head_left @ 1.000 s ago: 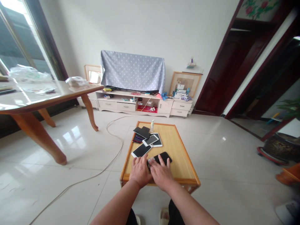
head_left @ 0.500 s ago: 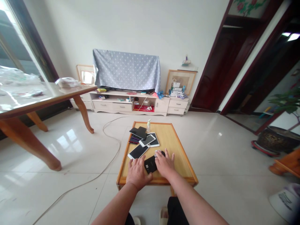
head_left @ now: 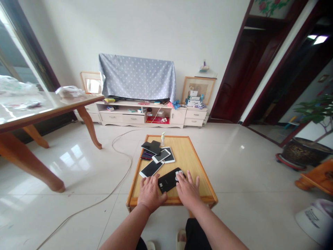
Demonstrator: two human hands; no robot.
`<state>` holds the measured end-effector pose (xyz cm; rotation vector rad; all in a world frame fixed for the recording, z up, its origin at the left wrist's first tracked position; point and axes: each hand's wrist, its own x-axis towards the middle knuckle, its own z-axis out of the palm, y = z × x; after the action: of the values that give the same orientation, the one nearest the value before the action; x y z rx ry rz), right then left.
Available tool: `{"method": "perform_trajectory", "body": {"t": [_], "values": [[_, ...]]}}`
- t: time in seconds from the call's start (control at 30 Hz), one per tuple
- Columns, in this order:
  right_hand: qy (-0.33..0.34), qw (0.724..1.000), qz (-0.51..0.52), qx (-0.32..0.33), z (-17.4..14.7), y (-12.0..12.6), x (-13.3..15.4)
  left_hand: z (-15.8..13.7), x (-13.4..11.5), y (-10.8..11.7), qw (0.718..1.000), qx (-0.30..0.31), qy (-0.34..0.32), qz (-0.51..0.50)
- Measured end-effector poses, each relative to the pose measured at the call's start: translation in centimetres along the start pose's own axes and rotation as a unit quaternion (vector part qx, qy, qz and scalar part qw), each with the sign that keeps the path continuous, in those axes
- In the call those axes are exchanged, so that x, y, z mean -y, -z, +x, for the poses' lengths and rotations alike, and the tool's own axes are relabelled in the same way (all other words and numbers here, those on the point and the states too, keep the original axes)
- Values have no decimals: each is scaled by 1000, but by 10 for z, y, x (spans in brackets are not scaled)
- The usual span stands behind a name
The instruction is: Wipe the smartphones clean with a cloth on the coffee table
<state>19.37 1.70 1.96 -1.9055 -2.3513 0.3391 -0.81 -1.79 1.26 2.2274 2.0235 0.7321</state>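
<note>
Over on the small table (head_left: 186, 146), nr its front edge, a blk phone (head_left: 168, 181) lies flat, slanted, w/ rounded corners, faint mark mid-body, tiny pale label at the L end, too small to read from here. L hand (head_left: 150, 193) spread wide by that end; R hand (head_left: 188, 189) splayed, fingertips on a white wad (head_left: 178, 175) atop the other.

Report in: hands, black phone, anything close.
Left hand at left end of black phone. Right hand on white wad atop it. White-framed phone just beyond left hand.
</note>
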Motion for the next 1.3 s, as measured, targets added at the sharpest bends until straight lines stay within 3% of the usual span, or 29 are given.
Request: {"method": "perform_trajectory", "body": {"t": [0.13,0.3,0.37,0.53,0.6,0.7,0.77,0.93,1.0,1.2,1.3], "values": [[-13,1000,12,7,19,9,11,1,-1,0,1000,7,4,2],[167,984,48,23,1,-2,42,2,0,-3,1000,14,10,9],[193,979,54,34,0,-1,44,1,0,-3,1000,16,13,10],[57,997,46,28,17,12,37,1,-2,-1,1000,15,19,5],[77,995,53,28,15,11,42,1,-2,-1,1000,12,15,4],[175,982,67,35,3,2,52,1,-2,0,1000,18,12,8],[181,981,63,35,-1,-2,49,1,-2,0,1000,22,17,8],[-5,999,41,15,13,7,9,1,-5,4,999,25,22,1],[-35,999,35,8,11,8,2,1,-5,4,1000,23,18,3],[119,992,46,17,-31,-8,30,0,-4,4,1000,26,13,10],[72,996,40,19,-28,-5,24,0,-5,5,999,26,15,11]]}}
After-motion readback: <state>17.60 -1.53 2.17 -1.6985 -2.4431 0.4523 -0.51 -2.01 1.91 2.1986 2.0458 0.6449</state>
